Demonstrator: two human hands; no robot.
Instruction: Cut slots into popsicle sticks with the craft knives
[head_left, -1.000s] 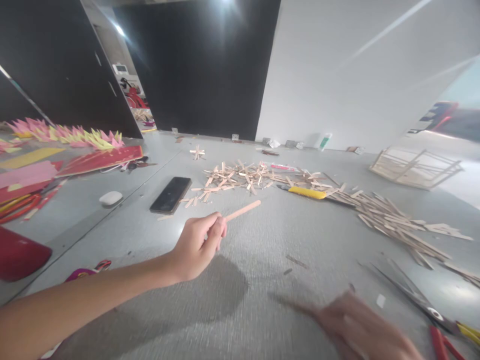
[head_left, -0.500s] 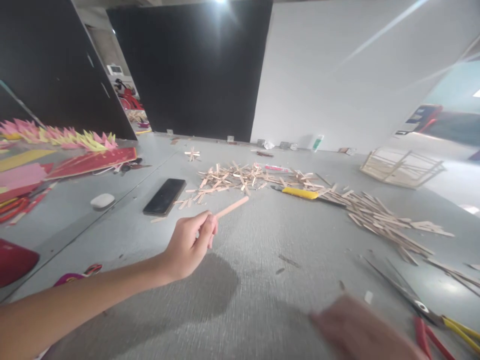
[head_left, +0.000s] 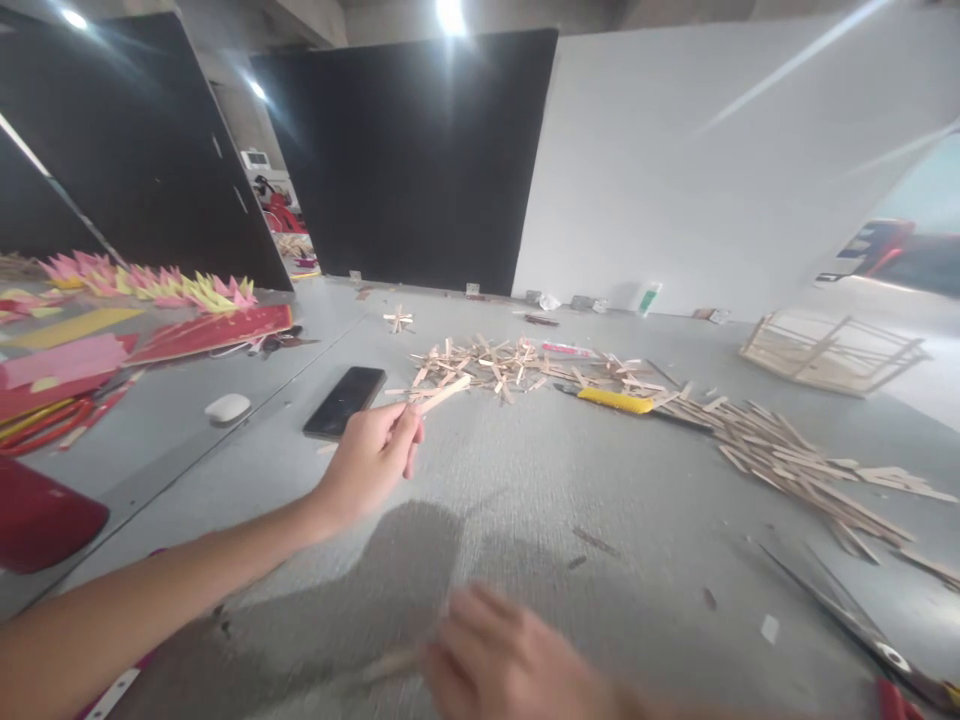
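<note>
My left hand is raised over the grey table and pinches a pale wooden stick that points up and to the right, toward a heap of short sticks. My right hand is at the bottom edge, smeared by motion. A blurred pale stick-like thing juts from its left side; I cannot make out the grip.
A black phone lies left of the heap, a white oval object further left. A yellow utility knife and a long stick pile lie to the right, a wooden frame beyond. Coloured paper at left, scissors at lower right.
My right hand has swept from the lower right to the bottom centre. My left hand with its stick has drifted a little up and left, toward the phone.
</note>
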